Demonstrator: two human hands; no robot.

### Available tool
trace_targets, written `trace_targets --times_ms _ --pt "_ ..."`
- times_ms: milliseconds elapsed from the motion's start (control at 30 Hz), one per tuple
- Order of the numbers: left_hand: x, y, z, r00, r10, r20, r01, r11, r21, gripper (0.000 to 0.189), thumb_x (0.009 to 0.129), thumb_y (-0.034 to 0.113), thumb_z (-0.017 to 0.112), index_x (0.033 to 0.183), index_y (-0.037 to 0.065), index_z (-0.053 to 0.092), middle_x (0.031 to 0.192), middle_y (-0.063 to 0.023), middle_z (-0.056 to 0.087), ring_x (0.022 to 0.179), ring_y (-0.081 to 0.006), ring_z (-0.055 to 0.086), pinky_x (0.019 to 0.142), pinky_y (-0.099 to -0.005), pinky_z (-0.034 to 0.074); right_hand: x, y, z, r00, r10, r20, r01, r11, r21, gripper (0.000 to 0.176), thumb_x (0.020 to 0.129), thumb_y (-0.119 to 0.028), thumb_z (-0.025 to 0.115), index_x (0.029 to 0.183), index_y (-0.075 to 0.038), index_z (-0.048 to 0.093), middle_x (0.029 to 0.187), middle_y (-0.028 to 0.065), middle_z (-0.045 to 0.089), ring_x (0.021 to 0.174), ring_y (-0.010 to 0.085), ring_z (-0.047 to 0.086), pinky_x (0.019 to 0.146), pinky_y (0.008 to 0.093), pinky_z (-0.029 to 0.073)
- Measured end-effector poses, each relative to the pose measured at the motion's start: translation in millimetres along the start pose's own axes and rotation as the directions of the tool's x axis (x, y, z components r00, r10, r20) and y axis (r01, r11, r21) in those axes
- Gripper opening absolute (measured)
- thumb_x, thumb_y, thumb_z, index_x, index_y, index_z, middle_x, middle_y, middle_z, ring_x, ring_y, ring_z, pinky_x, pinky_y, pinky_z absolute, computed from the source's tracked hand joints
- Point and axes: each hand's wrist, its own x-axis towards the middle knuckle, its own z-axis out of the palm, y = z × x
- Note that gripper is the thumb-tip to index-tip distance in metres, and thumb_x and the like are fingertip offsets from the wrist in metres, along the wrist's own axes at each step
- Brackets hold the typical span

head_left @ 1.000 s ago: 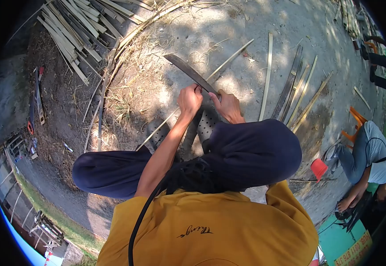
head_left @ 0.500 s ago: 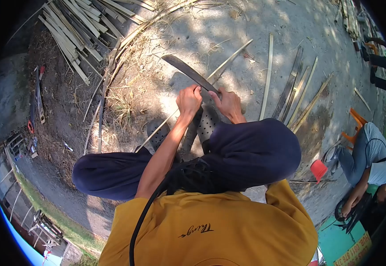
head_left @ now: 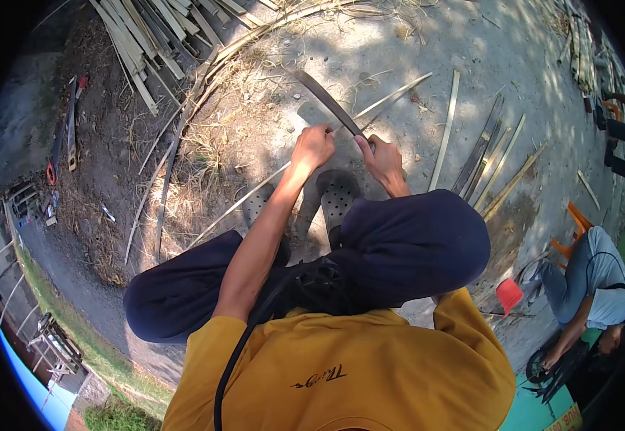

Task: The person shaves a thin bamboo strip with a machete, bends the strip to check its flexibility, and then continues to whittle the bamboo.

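Observation:
My left hand (head_left: 312, 149) is closed around a thin bamboo strip (head_left: 243, 200), which slants from beside my left knee to the upper right. In my right hand (head_left: 383, 161) is the handle of a machete (head_left: 328, 100). Its dark blade points forward and to the left, crossing the strip in this view just ahead of my left fingers. Both hands are above and in front of my perforated grey clogs (head_left: 338, 194), between my spread knees.
A pile of bamboo slats (head_left: 136, 39) lies at upper left. More strips (head_left: 499, 161) lie on the right. A saw (head_left: 72, 129) rests at far left. On the right, a person (head_left: 592, 269) sits near a red container (head_left: 510, 294) and an orange chair (head_left: 576, 223).
Both hands have moved forward, away from my body. The machete blade now points more steeply ahead, and more of the strip's near end shows. The whole view has shifted slightly.

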Motion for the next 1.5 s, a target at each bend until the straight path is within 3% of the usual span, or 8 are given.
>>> trace_targets --times_ms 67,167,533,767,867,1100,1267,1500 --pt "7 -8 -9 0.994 -0.024 0.108 0.009 0.991 0.133 0.030 0.098 0.028 0.060 0.101 0.005 0.079 0.094 -0.0274 0.074 0.100 -0.0442 0.072 0.091 -0.0502 0.056 6 5 1 0.995 0.094 -0.021 -0.091 0.992 0.085 0.066 0.100 -0.065 0.057 0.089 -0.002 0.072 0.068 0.0251 0.067 0.072 0.0459 0.070 0.067 0.0527 0.052" --pt "7 -10 -24 0.974 0.041 0.223 -0.041 0.999 -0.005 0.029 0.097 0.027 0.062 0.095 0.004 0.079 0.093 -0.0244 0.075 0.094 -0.0426 0.073 0.088 -0.0482 0.056 17 18 5 0.996 0.076 -0.042 -0.071 0.992 0.107 0.063 0.101 -0.063 0.057 0.089 -0.002 0.071 0.069 0.0263 0.067 0.073 0.0477 0.070 0.067 0.0534 0.052" --pt "-6 2 -4 0.991 0.100 -0.088 -0.108 0.990 -0.089 0.023 0.093 0.019 0.062 0.089 0.002 0.077 0.080 -0.0198 0.073 0.073 -0.0374 0.071 0.074 -0.0439 0.055 2 -8 0 0.993 -0.103 -0.057 0.105 0.994 0.039 0.058 0.100 -0.060 0.060 0.087 -0.005 0.070 0.066 0.0239 0.067 0.068 0.0470 0.070 0.063 0.0531 0.053" --pt "-20 6 -1 0.993 -0.101 -0.056 0.093 0.986 -0.140 0.023 0.094 0.025 0.062 0.091 0.010 0.079 0.088 -0.0202 0.075 0.085 -0.0423 0.072 0.080 -0.0499 0.057 12 9 7 0.990 -0.108 -0.093 0.109 0.994 0.009 0.060 0.099 -0.062 0.060 0.088 -0.003 0.068 0.067 0.0237 0.068 0.070 0.0474 0.070 0.063 0.0543 0.053" --pt "-20 6 3 0.988 -0.020 -0.153 0.002 0.993 -0.115 0.023 0.094 0.024 0.062 0.090 0.008 0.078 0.086 -0.0192 0.075 0.084 -0.0414 0.072 0.079 -0.0496 0.056 1 2 6 0.966 -0.229 -0.121 0.225 0.973 -0.042 0.064 0.101 -0.063 0.056 0.087 -0.002 0.067 0.070 0.0252 0.068 0.071 0.0492 0.069 0.064 0.0559 0.053" --pt "-41 6 -21 0.995 -0.058 -0.079 0.052 0.995 -0.087 0.024 0.095 0.021 0.060 0.090 0.004 0.076 0.082 -0.0236 0.071 0.082 -0.0440 0.071 0.077 -0.0492 0.055 48 34 -17 0.986 0.083 -0.142 -0.086 0.996 -0.013 0.068 0.101 -0.066 0.052 0.092 -0.001 0.069 0.074 0.0266 0.070 0.081 0.0502 0.070 0.073 0.0553 0.054" --pt "-32 22 -13 0.979 0.007 -0.205 -0.025 0.996 -0.082 0.022 0.097 0.019 0.060 0.090 0.004 0.075 0.077 -0.0247 0.068 0.075 -0.0447 0.068 0.071 -0.0495 0.053 3 8 -14 0.992 -0.117 -0.044 0.117 0.993 -0.007 0.065 0.100 -0.064 0.057 0.090 -0.001 0.070 0.067 0.0227 0.068 0.072 0.0455 0.071 0.067 0.0535 0.053" --pt "-41 19 -8 0.977 -0.016 -0.210 0.007 0.999 -0.043 0.023 0.097 0.020 0.060 0.088 0.003 0.073 0.076 -0.0241 0.068 0.074 -0.0449 0.068 0.070 -0.0485 0.053 12 14 -16 0.998 0.029 0.054 -0.033 0.996 0.079 0.063 0.100 -0.062 0.058 0.090 -0.001 0.070 0.067 0.0240 0.067 0.072 0.0472 0.070 0.069 0.0525 0.054"
